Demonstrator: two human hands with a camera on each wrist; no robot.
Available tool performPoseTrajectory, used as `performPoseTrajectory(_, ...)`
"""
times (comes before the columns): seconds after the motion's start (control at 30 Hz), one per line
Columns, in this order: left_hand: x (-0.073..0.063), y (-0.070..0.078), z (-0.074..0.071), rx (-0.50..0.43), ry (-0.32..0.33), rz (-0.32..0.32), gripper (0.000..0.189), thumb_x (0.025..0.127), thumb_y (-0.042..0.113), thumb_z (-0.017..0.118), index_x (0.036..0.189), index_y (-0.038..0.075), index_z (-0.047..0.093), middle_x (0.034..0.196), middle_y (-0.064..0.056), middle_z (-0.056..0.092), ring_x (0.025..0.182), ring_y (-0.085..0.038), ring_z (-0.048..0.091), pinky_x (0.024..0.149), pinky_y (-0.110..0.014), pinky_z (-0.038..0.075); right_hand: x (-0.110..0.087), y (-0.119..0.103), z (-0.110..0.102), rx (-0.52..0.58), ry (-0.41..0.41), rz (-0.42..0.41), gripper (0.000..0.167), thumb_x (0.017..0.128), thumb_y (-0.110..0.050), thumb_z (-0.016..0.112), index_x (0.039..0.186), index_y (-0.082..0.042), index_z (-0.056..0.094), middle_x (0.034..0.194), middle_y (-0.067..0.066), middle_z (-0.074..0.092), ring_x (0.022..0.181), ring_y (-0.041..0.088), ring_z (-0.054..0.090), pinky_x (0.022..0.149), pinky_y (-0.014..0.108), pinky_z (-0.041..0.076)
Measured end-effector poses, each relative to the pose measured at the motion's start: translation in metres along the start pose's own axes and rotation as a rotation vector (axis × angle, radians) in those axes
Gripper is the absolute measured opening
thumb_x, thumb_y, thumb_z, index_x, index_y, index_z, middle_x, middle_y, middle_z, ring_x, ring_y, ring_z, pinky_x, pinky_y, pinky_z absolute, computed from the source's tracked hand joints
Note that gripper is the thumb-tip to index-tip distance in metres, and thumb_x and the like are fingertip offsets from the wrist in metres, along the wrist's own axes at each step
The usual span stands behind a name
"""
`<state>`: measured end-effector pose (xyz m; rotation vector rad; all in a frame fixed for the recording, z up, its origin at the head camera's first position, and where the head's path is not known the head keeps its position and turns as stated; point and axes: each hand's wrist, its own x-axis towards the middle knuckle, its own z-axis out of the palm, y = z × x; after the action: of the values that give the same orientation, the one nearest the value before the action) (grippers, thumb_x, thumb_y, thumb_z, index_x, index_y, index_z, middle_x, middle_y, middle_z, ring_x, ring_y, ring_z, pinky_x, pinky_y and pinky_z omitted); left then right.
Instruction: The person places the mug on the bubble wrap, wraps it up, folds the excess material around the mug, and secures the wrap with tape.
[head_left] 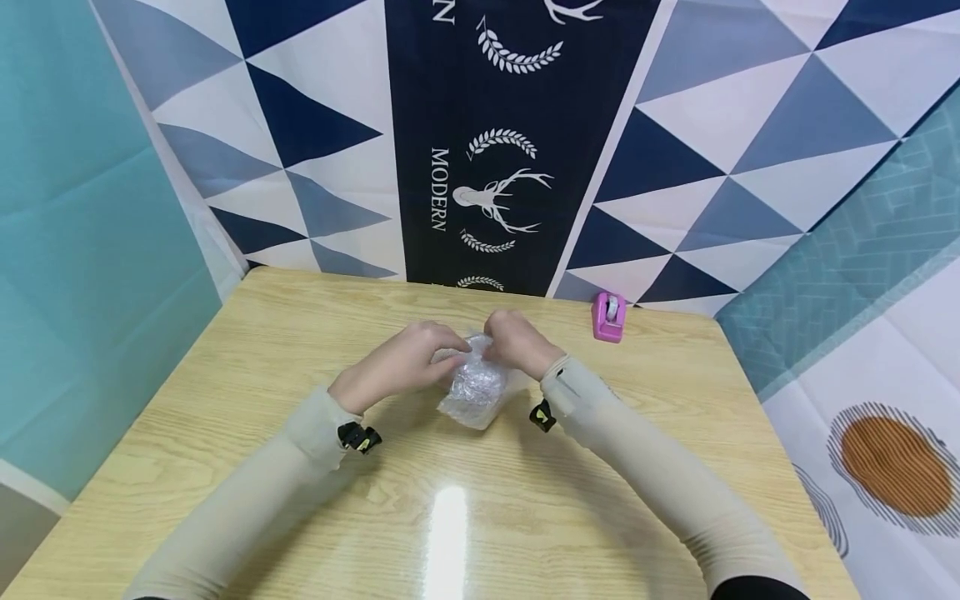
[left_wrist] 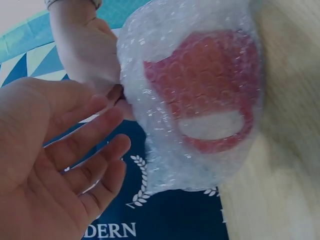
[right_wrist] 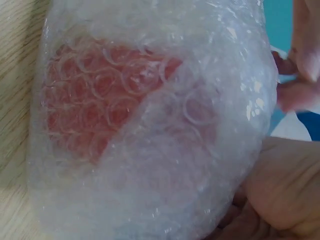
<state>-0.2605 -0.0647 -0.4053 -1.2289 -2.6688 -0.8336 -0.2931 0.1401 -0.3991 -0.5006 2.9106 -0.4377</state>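
Note:
A red mug (left_wrist: 215, 70) with a loop handle shows through the bubble wrap (left_wrist: 175, 170) around it in the left wrist view. On the table, the bundle of bubble wrap (head_left: 477, 392) sits between both hands. The left hand (head_left: 408, 360) is at its upper left side, fingers spread and lightly bent, fingertips close to the wrap's edge. At the upper right, the right hand (head_left: 517, 342) grips the gathered edge of the wrap with curled fingers. Seen from the right wrist, part of the red mug (right_wrist: 85, 95) shows through the bubbles, and the right fingertips are hidden behind the wrap.
A pink tape dispenser (head_left: 608, 317) with a roll in it stands near the table's back right edge. Behind the wooden table (head_left: 300, 317) hangs a patterned cloth (head_left: 487, 108). Small black devices (head_left: 360, 437) are strapped at both wrists.

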Motion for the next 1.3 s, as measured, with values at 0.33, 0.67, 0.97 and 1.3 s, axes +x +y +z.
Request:
performPoseTrajectory(0.33, -0.01, -0.006, 0.012, 0.03, -0.006, -0.008, 0.033, 0.098, 0.03, 0.072, 0.121, 0.006, 0.074, 0.133, -0.012, 0.067, 0.124, -0.027, 0.063, 0.11, -0.041, 0.051, 0.0, 0.009, -0.008, -0.008, -0.135, -0.073, 0.036, 0.088, -0.016, 0.077, 0.118, 0.003, 0.071, 0.113, 0.016, 0.073, 0.101, 0.028, 0.066, 0.093, 0.043, 0.056)
performPoseTrajectory(0.67, -0.01, -0.006, 0.012, -0.014, -0.068, -0.005, 0.039, 0.099, 0.027, 0.07, 0.132, 0.007, 0.069, 0.143, -0.016, 0.062, 0.125, -0.028, 0.066, 0.106, -0.037, 0.054, -0.012, 0.046, -0.026, 0.188, -0.167, -0.164, 0.049, 0.103, -0.031, 0.061, 0.138, 0.003, 0.059, 0.135, 0.024, 0.065, 0.127, 0.038, 0.062, 0.109, 0.052, 0.05)
performPoseTrajectory(0.97, -0.01, -0.007, 0.011, -0.025, -0.066, -0.002, 0.035, 0.096, 0.023, 0.073, 0.126, 0.005, 0.072, 0.139, -0.018, 0.064, 0.125, -0.031, 0.065, 0.106, -0.039, 0.054, -0.018, 0.108, -0.041, 0.352, -0.094, -0.005, 0.039, 0.105, -0.023, 0.058, 0.13, 0.007, 0.063, 0.12, 0.027, 0.07, 0.106, 0.04, 0.07, 0.082, 0.039, 0.063)
performPoseTrajectory(1.3, -0.011, -0.004, 0.017, -0.002, -0.035, -0.023, 0.033, 0.095, 0.02, 0.075, 0.123, 0.005, 0.074, 0.134, -0.016, 0.068, 0.124, -0.03, 0.065, 0.108, -0.04, 0.052, -0.026, 0.184, -0.045, 0.328, 0.053, 0.209, 0.036, 0.102, -0.018, 0.058, 0.121, 0.013, 0.064, 0.091, 0.021, 0.073, 0.07, 0.017, 0.068, 0.061, 0.025, 0.059)
